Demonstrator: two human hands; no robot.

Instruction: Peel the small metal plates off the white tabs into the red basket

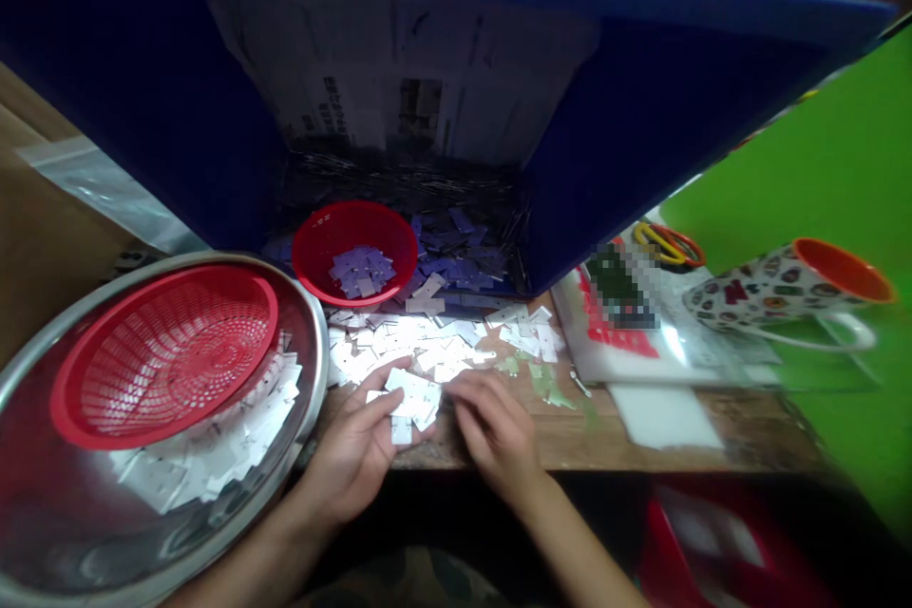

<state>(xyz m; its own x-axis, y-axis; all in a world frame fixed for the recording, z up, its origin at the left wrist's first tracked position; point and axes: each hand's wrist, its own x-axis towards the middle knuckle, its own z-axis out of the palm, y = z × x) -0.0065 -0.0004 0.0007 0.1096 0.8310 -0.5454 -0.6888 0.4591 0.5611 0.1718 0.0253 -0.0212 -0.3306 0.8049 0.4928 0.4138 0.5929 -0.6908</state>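
Observation:
My left hand (360,442) is closed around several small flat metal plates (413,399) with holes, the thumb pressing on top of them. Close by on the right, my right hand (495,432) has its fingers curled and pinched together near the edge of those plates. What its fingertips hold, if anything, is hidden. Beyond both hands, a pile of loose metal plates (406,340) lies brightly lit on the wooden bench (570,432). A small red bowl (354,209) with more plates stands behind the pile.
On the left, a steel basin (319,342) holds plates and a red colander (167,351). A large blue bin (591,161) lies open toward me, with metal pieces inside. At right are a patterned mug (755,290), scissors (666,242) and a white pad (666,416).

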